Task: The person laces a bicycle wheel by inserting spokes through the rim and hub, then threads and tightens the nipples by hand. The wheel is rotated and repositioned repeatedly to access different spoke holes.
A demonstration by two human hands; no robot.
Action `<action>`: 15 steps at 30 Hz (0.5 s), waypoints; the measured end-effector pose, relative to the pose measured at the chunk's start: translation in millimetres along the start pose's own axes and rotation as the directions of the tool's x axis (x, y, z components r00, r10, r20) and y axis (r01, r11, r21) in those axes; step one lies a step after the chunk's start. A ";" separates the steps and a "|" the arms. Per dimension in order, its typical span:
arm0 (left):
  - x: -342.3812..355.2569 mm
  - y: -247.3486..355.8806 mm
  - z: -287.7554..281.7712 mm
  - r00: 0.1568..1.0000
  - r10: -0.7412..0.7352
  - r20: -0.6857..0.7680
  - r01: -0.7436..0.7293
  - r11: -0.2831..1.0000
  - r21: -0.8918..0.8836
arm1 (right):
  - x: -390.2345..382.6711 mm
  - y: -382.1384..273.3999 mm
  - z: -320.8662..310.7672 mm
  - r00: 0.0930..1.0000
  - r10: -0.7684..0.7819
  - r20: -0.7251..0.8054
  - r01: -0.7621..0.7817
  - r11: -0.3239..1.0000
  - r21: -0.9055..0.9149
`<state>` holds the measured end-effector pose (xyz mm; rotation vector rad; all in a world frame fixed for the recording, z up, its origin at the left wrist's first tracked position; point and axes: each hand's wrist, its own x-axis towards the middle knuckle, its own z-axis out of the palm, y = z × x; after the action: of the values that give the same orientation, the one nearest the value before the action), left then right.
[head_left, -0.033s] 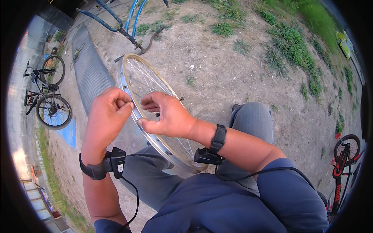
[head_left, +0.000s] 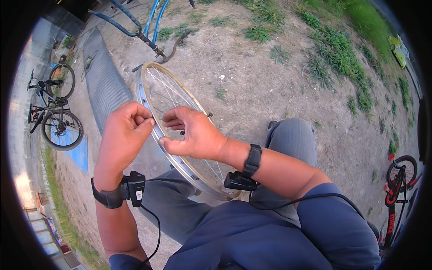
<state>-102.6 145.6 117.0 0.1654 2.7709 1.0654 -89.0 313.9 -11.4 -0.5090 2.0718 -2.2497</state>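
A bare bicycle wheel [head_left: 182, 167], a silver rim with thin spokes and no tyre, leans upright between my legs, its far end tilted left. At the rim's left side, my left hand [head_left: 127, 127] has thumb and forefinger pinched together; whatever is between them is too small or hidden to make out. My right hand [head_left: 194, 133] is over the spoked side, thumb tip against the rim and fingers curled but spread away from the thumb. Its fingertips hover near the rim with nothing visible in them. The hub [head_left: 182, 132] is mostly hidden behind this hand.
Beyond the wheel stands a blue bicycle frame [head_left: 155, 27]. A grey ribbed mat [head_left: 105, 76] lies at the far left, near a black bicycle [head_left: 56, 105] on a blue sheet [head_left: 80, 155]. At the right edge is a red and black bicycle [head_left: 396, 193]. Cables run from both wrist straps.
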 end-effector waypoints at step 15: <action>-3.1 -3.4 3.6 0.999 -0.013 -0.037 0.012 0.999 -0.034 | 1.3 -2.8 -4.2 0.999 0.016 0.040 -0.015 1.000 -0.028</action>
<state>-99.0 144.9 112.5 0.1257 2.7808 1.1221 -90.8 317.9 -8.6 -0.5325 2.0828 -2.1871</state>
